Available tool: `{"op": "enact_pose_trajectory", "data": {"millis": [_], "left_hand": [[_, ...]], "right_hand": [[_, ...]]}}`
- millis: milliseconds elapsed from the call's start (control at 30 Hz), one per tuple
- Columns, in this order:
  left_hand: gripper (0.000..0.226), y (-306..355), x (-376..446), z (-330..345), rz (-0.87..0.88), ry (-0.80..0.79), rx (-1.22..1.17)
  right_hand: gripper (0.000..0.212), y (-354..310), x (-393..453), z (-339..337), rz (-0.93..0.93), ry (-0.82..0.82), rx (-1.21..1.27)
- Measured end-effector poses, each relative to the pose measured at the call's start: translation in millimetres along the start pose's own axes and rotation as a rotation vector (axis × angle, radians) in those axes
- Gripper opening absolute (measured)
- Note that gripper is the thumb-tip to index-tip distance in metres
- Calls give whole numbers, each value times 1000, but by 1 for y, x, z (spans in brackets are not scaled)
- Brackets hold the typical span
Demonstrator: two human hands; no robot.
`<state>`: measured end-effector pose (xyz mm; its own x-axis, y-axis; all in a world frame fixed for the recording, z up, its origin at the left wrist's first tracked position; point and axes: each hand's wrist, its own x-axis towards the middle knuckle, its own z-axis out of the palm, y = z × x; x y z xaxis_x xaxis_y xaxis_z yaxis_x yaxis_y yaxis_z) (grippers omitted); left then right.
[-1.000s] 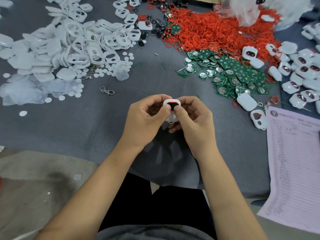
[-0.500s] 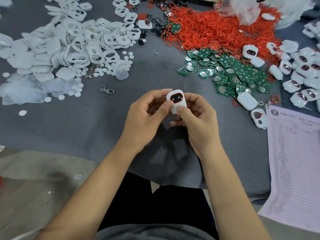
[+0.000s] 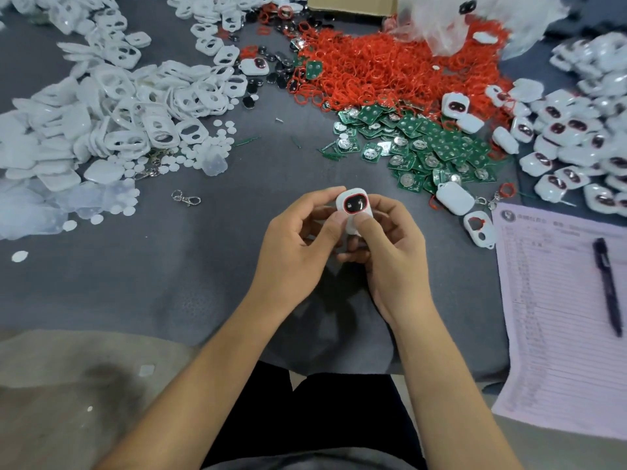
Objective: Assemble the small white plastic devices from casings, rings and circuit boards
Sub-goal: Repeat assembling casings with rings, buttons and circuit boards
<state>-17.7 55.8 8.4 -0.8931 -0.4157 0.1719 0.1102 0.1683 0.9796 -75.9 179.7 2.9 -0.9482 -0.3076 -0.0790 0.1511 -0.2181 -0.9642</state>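
Since a moment ago the white device (image 3: 353, 210) has tipped up, so its dark, red-ringed window now faces the camera rather than lying half hidden between the thumbs. Both forearms reach in from the bottom edge and meet over the grey cloth (image 3: 210, 266), which ends in a near edge just under the wrists. Left hand (image 3: 297, 247) curls round the device's left side, thumb laid against its lower front; right hand (image 3: 390, 245) grips the right side, thumb pressing the lower face, fingers tucked behind. Open cloth lies left of the hands, out to the heap of white casings (image 3: 112, 113). Red rings (image 3: 383, 69) and green circuit boards (image 3: 417, 144) crowd the far right, finished devices (image 3: 576, 137) beyond them. Just beside the right hand a printed sheet (image 3: 559, 317) carries a pen (image 3: 607, 286). One small key clip (image 3: 186, 198) sits alone, left of the hands
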Motion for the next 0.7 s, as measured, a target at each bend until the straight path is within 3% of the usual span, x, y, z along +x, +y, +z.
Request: {"op": "enact_pose_trajectory", "data": {"millis": [233, 500, 600, 700], "left_hand": [[16, 9, 10, 46, -3, -180, -4], [14, 32, 19, 110, 25, -399, -67], [12, 38, 21, 129, 15, -391, -108], [11, 36, 23, 139, -14, -373, -97]], "right_hand": [[16, -27, -21, -49, -78, 168, -63], [9, -55, -36, -116, -172, 487, -69], [8, -67, -43, -140, -122, 433, -107], [13, -78, -51, -159, 18, 154, -305]]}}
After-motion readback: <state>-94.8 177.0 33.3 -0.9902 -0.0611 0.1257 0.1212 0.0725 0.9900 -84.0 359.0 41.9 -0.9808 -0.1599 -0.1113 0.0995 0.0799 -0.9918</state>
